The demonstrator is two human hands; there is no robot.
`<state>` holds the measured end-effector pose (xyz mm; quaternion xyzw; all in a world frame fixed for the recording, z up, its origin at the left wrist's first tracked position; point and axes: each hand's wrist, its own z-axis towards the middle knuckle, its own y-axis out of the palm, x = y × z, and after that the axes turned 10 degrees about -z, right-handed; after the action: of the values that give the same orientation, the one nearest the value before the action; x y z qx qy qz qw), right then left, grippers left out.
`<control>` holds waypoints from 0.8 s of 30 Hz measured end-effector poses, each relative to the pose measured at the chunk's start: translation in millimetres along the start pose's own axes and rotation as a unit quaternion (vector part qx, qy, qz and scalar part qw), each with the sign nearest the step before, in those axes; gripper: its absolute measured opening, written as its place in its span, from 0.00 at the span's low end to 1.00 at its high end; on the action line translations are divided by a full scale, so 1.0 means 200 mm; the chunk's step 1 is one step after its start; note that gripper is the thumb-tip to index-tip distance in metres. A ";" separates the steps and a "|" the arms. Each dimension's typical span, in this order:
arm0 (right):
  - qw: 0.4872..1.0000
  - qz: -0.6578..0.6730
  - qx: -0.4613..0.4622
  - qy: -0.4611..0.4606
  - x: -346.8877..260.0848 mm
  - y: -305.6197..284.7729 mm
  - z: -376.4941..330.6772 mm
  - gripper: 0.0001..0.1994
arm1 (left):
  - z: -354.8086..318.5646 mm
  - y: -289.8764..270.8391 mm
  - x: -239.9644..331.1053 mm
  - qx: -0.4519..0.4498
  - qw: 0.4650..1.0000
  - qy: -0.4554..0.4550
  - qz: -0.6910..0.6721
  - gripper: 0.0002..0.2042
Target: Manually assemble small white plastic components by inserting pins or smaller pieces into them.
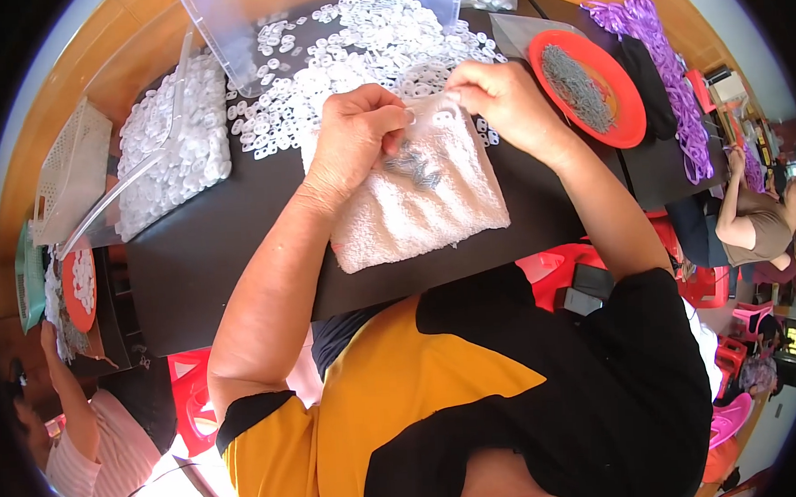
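Clearly the work in hand was putting small parts together over a white towel (418, 208) spread on the black table (203, 257). The left hand (357, 135) was curled nearly into a fist above the towel's upper left part, fingertips pinched together on something too small to make out, possibly one of the white plastic pieces. The right hand (498, 93) was at the towel's upper edge, thumb and forefinger closed on a small white plastic piece (445, 100), with the other fingers folded under. The two hands were close together, almost meeting over the cloth. A little heap of thin grey metal bits (415, 165) lay on the towel just below the left hand.

Beyond the hands, a broad spread of loose white plastic pieces (362, 46) covered the table's far side, partly under a clear plastic bin (247, 42). More of them filled a clear bag (176, 143) to the left. An orange plate (628, 127) with a pile of grey metal bits stood to the right, near purple cords (665, 59). Other people sat at each side.

As I judged it, the step was fitting a metal bit to the pinched piece. The next move would call for bringing the fingertips together exactly, keeping the piece steady and lining the tiny bit up without dropping it onto the towel.
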<state>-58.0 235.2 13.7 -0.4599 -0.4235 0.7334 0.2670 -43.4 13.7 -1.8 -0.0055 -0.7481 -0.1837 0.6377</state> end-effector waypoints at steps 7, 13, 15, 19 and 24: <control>1.000 -0.005 0.006 -0.011 0.00 -0.06 -0.03 0.03 | -0.01 0.01 0.00 0.010 1.000 0.003 0.020 0.04; 0.985 -0.155 -0.010 -0.079 -0.10 0.00 -0.01 0.06 | -0.02 0.00 0.00 0.012 0.999 0.012 0.027 0.03; 0.986 -0.156 -0.030 -0.060 -0.13 0.02 0.01 0.07 | -0.02 0.00 -0.01 0.010 1.000 0.017 0.024 0.03; 0.978 -0.193 -0.072 -0.037 -0.14 0.05 0.03 0.07 | -0.02 0.00 -0.01 0.012 1.000 0.017 0.007 0.03; 0.981 -0.177 -0.069 -0.036 -0.14 0.02 0.03 0.04 | -0.03 0.00 0.01 0.016 1.000 0.003 -0.009 0.04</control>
<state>-50.7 209.6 23.1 -0.3686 -0.5568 0.6597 0.3448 -38.2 12.6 0.0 0.0120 -0.7487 -0.1778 0.6386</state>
